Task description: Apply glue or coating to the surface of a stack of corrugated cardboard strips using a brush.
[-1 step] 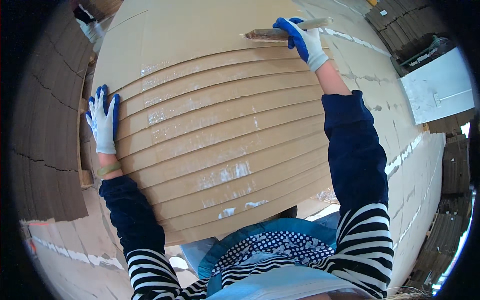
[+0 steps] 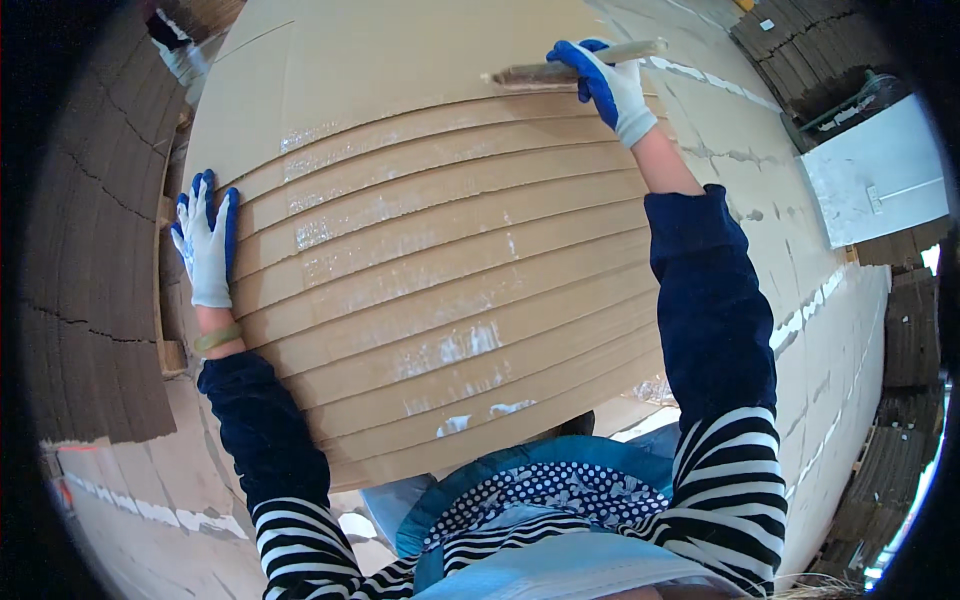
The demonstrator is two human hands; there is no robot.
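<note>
Several overlapping cardboard sheets (image 2: 440,235) meet an outstretched, empty left hand (image 2: 207,238); the right hand (image 2: 610,90), grip closed, holds a brush (image 2: 535,75).

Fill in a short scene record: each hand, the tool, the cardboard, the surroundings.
Left hand: white-and-blue glove, fingers spread at the left edge of the cardboard sheets
Right hand: matching glove, closed around a brush
Brush: head toward the left, pale handle end toward the right; contact with the cardboard cannot be told
Cardboard: brown, overlapping in stepped strips
Marks: white and glossy streaks on several strips
Surroundings: cardboard stack at left; white panel at right
</note>
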